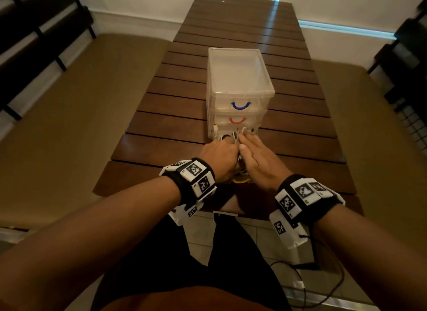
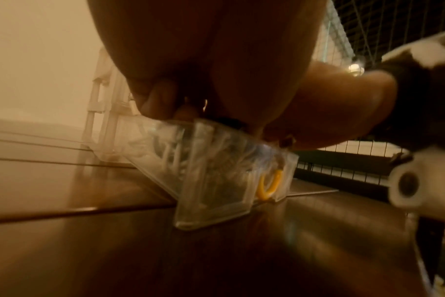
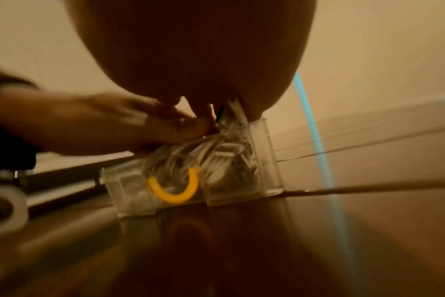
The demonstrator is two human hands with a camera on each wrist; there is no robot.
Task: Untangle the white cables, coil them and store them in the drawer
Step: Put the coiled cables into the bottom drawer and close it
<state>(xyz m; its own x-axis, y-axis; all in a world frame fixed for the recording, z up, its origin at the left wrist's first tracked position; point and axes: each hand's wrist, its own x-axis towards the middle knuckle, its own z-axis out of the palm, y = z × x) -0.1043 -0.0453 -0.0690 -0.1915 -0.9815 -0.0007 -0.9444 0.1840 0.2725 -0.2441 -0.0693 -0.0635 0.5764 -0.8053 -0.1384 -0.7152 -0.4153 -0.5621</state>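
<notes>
Head view: both hands (image 1: 240, 159) over cables (image 3: 216, 158).

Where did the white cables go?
In the right wrist view the white cables lie in the open bottom drawer, behind its yellow handle, under both hands.

Both forearms extended forward, hands side by side; left hand (image 1: 219, 158) curled downward, right hand (image 1: 258, 159) laid flat, fingers straight.
</notes>
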